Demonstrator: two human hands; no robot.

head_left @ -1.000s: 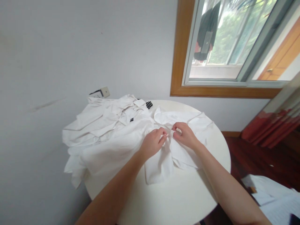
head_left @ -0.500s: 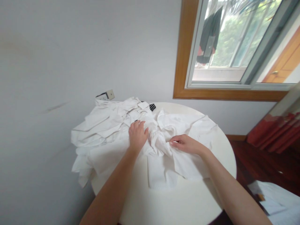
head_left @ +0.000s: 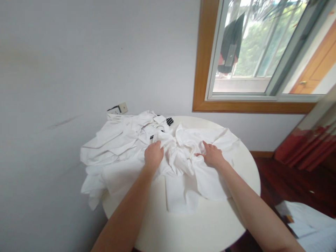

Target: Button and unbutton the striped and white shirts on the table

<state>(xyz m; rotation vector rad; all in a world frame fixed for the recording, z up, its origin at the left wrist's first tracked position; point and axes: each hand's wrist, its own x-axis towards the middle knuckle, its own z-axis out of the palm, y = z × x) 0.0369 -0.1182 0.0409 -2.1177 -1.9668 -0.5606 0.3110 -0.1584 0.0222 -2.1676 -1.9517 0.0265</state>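
Note:
A crumpled white shirt (head_left: 183,159) lies across a round white table (head_left: 199,224). My left hand (head_left: 153,156) rests on the shirt's left part with its fingers curled down into the cloth. My right hand (head_left: 212,154) lies on the shirt's right part, fingers bent and pressing the bunched fabric. More white garments (head_left: 118,143) are heaped on the table's left side and hang over its edge. A small black-and-white striped piece (head_left: 169,121) shows at the back of the heap.
A grey wall stands close behind the table, with a wall socket (head_left: 122,107) above the heap. A wood-framed window (head_left: 246,63) is at the upper right. Red curtain fabric (head_left: 309,147) hangs at the right. White cloth (head_left: 312,231) lies at the lower right.
Both hands left the middle of the shirt, where they pinched it together. My left hand went up and left onto the cloth; my right hand moved farther onto the right part. The fabric bunched up.

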